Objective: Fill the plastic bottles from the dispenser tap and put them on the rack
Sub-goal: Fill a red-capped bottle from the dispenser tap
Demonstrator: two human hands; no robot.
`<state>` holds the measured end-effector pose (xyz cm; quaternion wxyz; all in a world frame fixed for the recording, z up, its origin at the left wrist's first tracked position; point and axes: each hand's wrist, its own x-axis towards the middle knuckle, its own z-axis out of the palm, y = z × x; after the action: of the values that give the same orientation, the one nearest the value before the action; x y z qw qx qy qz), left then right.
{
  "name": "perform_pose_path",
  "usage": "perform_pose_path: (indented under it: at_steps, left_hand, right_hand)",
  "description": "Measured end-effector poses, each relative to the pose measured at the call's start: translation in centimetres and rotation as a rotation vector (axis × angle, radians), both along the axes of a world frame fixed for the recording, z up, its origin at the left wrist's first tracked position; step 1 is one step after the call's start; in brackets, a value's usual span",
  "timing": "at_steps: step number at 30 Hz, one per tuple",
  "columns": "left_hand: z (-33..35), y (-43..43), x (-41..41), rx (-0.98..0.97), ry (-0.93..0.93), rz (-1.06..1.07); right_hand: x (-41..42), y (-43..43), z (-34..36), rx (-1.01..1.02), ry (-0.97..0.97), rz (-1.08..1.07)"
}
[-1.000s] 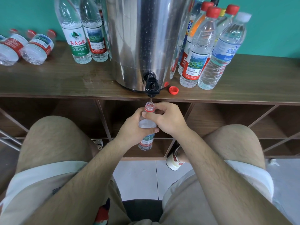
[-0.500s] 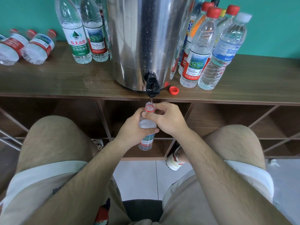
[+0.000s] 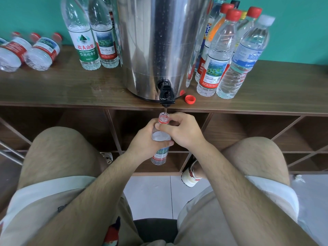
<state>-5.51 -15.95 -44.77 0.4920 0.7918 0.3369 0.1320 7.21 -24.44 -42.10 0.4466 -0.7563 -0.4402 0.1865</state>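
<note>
An uncapped plastic bottle (image 3: 160, 139) is held upright directly beneath the black tap (image 3: 166, 95) of the steel dispenser (image 3: 159, 43), a thin stream falling into its mouth. Its body is wrapped by the left hand (image 3: 147, 141), while its neck is pinched by the right hand (image 3: 182, 130). A loose red cap (image 3: 190, 99) lies on the wooden shelf (image 3: 62, 89), near the tap.
</note>
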Motion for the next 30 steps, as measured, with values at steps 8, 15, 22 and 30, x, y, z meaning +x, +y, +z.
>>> perform_pose_path:
  at_steps: [8, 15, 22, 30]
  left_hand:
    - [0.08, -0.07, -0.09, 0.007, 0.016, 0.006]
    - [0.0, -0.09, -0.12, 0.003, 0.007, 0.006]
    - [-0.15, 0.0, -0.11, 0.01, 0.0, 0.002]
    - [-0.21, 0.01, -0.03, 0.021, 0.009, 0.003]
  right_hand:
    - [-0.09, 0.05, 0.01, -0.011, 0.0, -0.001]
    - [-0.03, 0.06, -0.17, -0.005, 0.015, -0.003]
    - [0.03, 0.16, -0.33, 0.0, -0.006, -0.001]
    - [0.04, 0.07, -0.3, -0.001, -0.009, 0.0]
